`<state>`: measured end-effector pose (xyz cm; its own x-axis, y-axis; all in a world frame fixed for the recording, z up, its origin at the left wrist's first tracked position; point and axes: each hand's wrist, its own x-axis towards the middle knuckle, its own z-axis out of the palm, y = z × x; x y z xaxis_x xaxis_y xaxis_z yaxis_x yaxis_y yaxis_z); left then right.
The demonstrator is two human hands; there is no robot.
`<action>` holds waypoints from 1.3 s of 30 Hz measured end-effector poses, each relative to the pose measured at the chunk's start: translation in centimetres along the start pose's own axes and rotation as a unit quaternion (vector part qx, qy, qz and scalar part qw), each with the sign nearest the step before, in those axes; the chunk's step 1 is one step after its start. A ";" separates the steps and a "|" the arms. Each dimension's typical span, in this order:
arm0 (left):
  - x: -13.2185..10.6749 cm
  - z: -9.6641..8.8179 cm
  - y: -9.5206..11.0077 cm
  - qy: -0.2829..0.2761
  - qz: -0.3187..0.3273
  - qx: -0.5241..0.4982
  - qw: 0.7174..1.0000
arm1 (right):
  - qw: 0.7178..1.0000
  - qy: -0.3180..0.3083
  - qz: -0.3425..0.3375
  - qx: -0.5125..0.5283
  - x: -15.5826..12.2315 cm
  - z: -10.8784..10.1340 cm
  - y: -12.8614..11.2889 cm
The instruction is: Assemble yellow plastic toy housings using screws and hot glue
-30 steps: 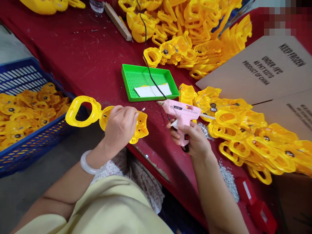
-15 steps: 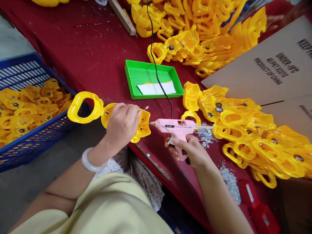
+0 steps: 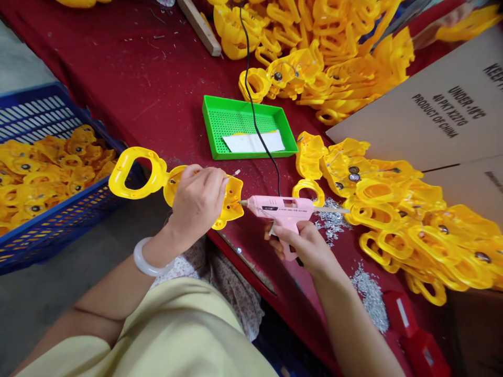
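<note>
My left hand (image 3: 199,201) curled round one glossy yellow casing (image 3: 159,175) by table edge (image 3: 251,269), one bulb (image 3: 237,172) poking out; right hand (image 3: 308,243) wrapping one pink plastic glue gun (image 3: 283,209), nozzle (image 3: 244,202) at casing; two grainy silvery heaps (image 3: 370,300)

The upper panel of the cardboard carton (image 3: 393,125) is displaying dark capitals in slanting lines: "UNDER -18°C", "40 PKT X227" plus a final character that is remaining unclear, and "PRODUCT OF CHINA". Above these, a line is reading "KEEP" before running out at the frame edge. The lower panel (image 3: 467,178) is bearing print too cropped to read. The pink hot glue gun (image 3: 288,206) is carrying a black label (image 3: 270,208) and adjacent small print, both appearing illegible.
</note>
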<state>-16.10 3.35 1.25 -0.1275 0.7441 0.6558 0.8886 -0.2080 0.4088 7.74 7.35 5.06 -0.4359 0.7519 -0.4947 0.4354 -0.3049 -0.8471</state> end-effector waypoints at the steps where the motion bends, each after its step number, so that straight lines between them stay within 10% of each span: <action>1: 0.0 0.0 0.0 0.001 -0.001 0.002 1.000 | 1.000 0.001 -0.001 -0.003 0.0 0.0 0.0; 27: -0.1 0.3 0.2 0.010 -0.019 0.010 1.000 | 0.999 -0.027 0.026 -0.016 -0.3 -0.4 -1.3; 33: 0.0 0.5 0.2 0.016 -0.015 0.017 1.000 | 0.983 -0.167 0.063 0.035 -1.1 -1.0 -1.0; 39: -0.1 0.6 -0.1 0.009 -0.022 0.003 1.000 | 0.987 -0.016 -0.029 0.157 1.1 -1.5 -1.1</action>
<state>-15.92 3.67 0.83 -0.1748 0.7403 0.6492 0.8846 -0.1714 0.4337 7.97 9.44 5.72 -0.4788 0.7562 -0.4460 0.1458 -0.4324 -0.8898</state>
